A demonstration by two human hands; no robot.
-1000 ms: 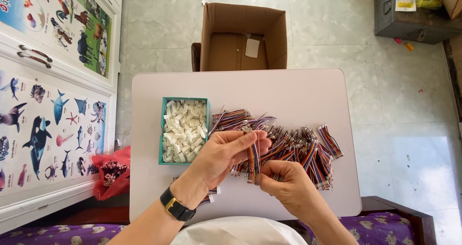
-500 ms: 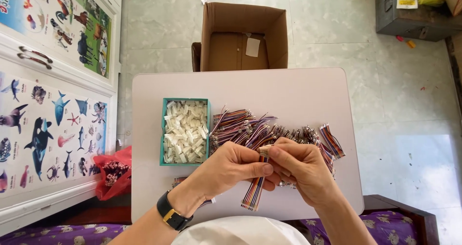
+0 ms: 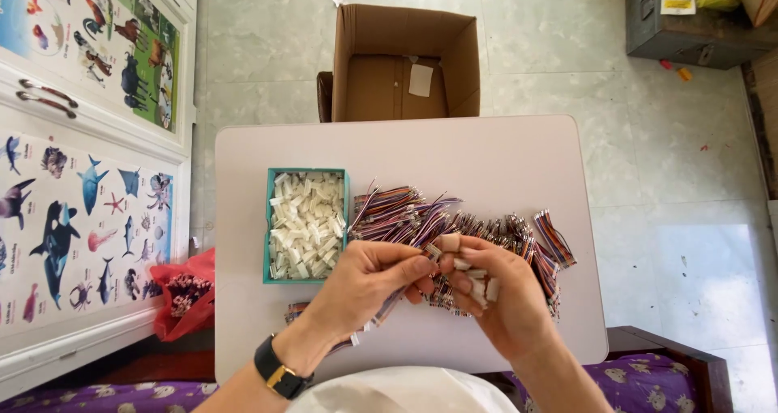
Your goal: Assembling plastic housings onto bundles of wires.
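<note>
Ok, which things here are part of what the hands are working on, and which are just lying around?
In use:
left hand
right hand
wire bundle
wire pile
tray of white connectors

Lying about:
cardboard box
red bag
metal box

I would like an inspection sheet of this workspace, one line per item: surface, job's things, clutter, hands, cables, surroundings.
Surface: white table, far half bare.
Job's things: teal tray full of small white connectors; heap of striped wire bundles to its right; one wire bundle held between both hands.
Clutter: a few loose wire pieces at the near edge.
Hands: left hand with a black watch pinches the bundle; right hand holds white connectors at the fingertips.
Cables: only the wire bundles; nothing else seen.
Surroundings: open cardboard box on the floor beyond the table; red bag at left; cabinet with animal posters; grey metal box far right.
</note>
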